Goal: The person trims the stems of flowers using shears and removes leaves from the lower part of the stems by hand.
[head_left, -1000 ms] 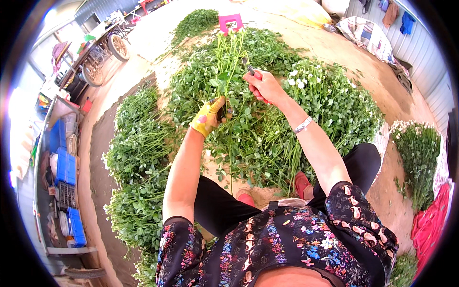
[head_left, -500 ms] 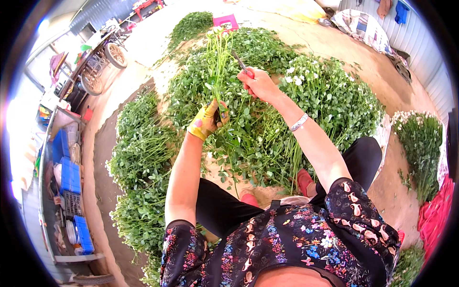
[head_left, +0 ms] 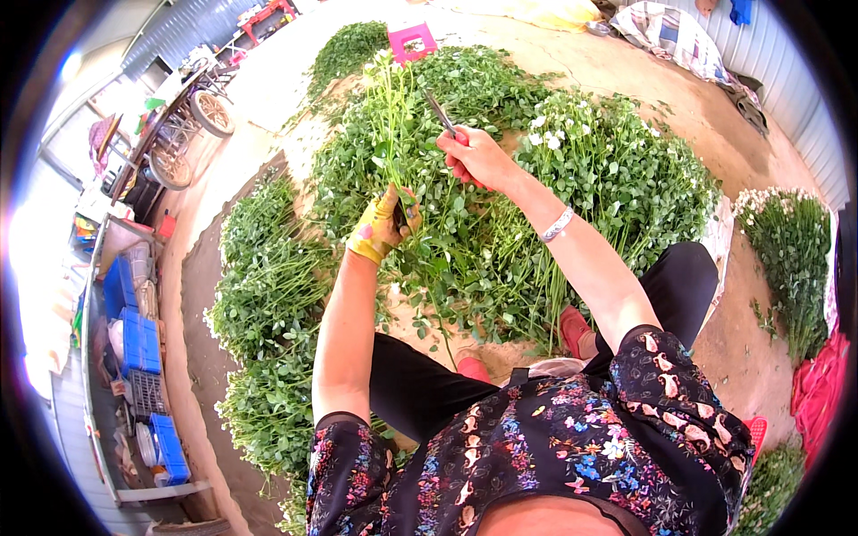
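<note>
In a yellow glove, my left hand (head_left: 384,223) grips a small bunch of green-stemmed flowers (head_left: 390,116), held upright with pale buds at the top. My bare right hand (head_left: 479,159) is wrapped round the red handles of a pair of scissors (head_left: 438,109). Their dark blades point up and to the left, just right of the flower stems and apart from them. Beneath both hands spreads a large heap of leafy cut stems (head_left: 474,259). White blossoms (head_left: 550,134) show along the heap's right part.
More cut stems lie in a row (head_left: 268,259) on the left, and a white-flowered bundle (head_left: 786,259) is at the far right. Beyond the heap stands a pink plastic frame (head_left: 413,43). Blue crates (head_left: 141,339) fill a cart on the left, and a wheeled cart (head_left: 211,113) stands farther back.
Both hands have shifted slightly left with the flowers and scissors. The bunch leans a little more to the left. Both grips look the same.
</note>
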`<state>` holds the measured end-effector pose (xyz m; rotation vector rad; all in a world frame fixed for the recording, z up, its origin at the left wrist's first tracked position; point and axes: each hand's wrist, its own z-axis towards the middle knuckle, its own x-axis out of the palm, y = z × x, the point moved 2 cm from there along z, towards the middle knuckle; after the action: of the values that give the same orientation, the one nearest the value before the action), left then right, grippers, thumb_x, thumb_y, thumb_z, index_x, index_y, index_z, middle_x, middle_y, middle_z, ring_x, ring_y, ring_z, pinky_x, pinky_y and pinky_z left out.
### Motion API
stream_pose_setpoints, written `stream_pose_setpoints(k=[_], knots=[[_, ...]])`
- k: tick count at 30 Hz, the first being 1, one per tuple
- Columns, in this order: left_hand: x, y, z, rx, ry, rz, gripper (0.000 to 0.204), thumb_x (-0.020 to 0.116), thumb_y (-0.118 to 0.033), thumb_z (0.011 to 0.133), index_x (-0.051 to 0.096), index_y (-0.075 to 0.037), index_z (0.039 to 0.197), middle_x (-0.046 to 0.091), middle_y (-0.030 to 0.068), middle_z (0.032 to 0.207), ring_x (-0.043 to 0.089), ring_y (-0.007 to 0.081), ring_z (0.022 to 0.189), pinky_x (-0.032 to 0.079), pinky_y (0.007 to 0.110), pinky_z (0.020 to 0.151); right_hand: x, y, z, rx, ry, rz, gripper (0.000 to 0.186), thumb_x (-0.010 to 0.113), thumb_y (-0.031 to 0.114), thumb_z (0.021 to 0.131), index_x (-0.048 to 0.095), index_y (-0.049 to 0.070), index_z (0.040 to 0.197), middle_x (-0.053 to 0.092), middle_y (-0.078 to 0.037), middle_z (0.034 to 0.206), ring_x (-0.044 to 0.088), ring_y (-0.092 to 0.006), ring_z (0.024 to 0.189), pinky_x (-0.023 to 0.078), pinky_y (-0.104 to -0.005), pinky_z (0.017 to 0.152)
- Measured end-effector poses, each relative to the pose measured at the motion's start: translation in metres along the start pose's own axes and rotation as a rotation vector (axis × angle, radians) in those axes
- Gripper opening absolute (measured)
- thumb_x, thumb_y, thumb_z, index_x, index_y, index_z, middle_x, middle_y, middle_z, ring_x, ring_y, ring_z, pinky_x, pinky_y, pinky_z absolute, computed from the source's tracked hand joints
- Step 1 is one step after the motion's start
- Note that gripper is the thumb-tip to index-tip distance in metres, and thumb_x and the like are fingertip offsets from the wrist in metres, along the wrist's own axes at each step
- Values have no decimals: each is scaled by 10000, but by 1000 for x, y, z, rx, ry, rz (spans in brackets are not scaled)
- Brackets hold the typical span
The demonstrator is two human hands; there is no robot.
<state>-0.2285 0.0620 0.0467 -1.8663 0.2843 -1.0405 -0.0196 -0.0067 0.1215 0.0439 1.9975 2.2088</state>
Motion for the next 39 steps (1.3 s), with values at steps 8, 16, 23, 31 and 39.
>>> stream_pose_setpoints(k=[8, 16, 23, 31, 39], knots=[[6, 0, -2, 14, -33, 49, 431, 664, -513, 782, 559, -131, 952, 521, 23, 754, 499, 140, 604, 330, 211, 437, 6, -2, 4, -3, 12, -112, 264, 545, 327, 933, 520, 67, 895, 502, 21, 633, 471, -51, 484, 392, -214, 428], [8, -1, -5, 2, -43, 60, 469, 670, -539, 770, 568, -129, 973, 508, 47, 747, 514, 138, 622, 347, 199, 450, 1, -9, 0, 19, -25, -125, 300, 565, 327, 904, 578, 27, 908, 566, -24, 659, 533, -100, 509, 440, -257, 480], [9, -2, -6, -7, -64, 101, 481, 670, -546, 768, 566, -123, 972, 516, 44, 756, 517, 142, 622, 354, 199, 454, 3, -7, 3, -27, -9, -193, 315, 570, 339, 901, 568, 24, 911, 585, -37, 666, 543, -89, 528, 437, -258, 485], [13, -2, -8, 31, -94, 155, 482, 665, -535, 782, 566, -104, 972, 538, 54, 739, 520, 146, 604, 363, 222, 454, -10, -10, 6, -269, -175, -610, 348, 569, 345, 882, 520, 2, 851, 580, -145, 633, 587, -325, 590, 477, -415, 579], [16, -4, -14, 32, -110, 349, 420, 627, -485, 844, 584, -86, 968, 606, 30, 786, 598, 141, 637, 437, 248, 506, -17, 6, 0, -319, -205, -975, 337, 534, 342, 893, 503, 7, 885, 610, -202, 690, 618, -382, 696, 490, -464, 628]])
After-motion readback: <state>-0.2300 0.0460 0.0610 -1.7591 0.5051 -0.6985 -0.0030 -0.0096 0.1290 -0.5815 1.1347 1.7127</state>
